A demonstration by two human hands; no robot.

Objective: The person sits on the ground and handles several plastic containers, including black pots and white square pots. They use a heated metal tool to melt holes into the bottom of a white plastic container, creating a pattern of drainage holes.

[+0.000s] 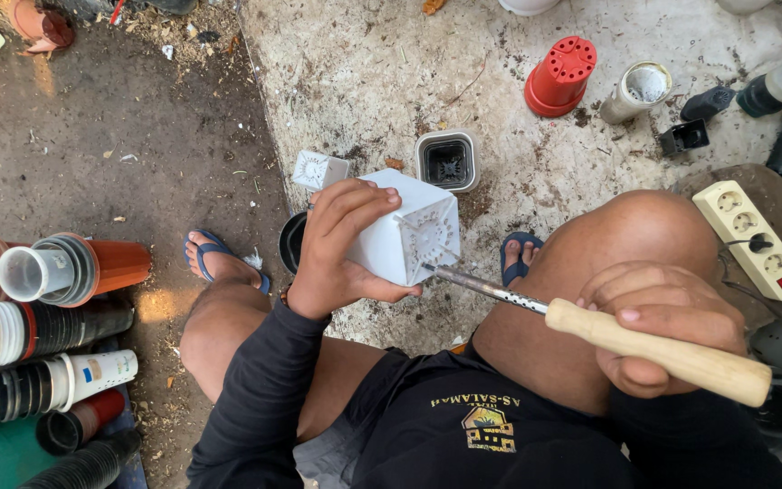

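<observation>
My left hand (pixel 341 244) grips a white square plastic pot (pixel 409 231), turned on its side so its perforated bottom faces right. My right hand (pixel 658 326) holds the wooden handle of a soldering iron (pixel 658 349). Its metal rod (pixel 477 282) reaches left and the tip touches the lower edge of the pot's bottom. I am seated with both knees up, blue sandals on my feet.
On the ground ahead stand a small white pot (pixel 320 169), a square grey-white pot (pixel 447 161), an upturned red pot (pixel 560 75) and a white cup (pixel 637 91). A white power strip (pixel 753 240) lies at right. Stacked pots (pixel 47 317) lie at left.
</observation>
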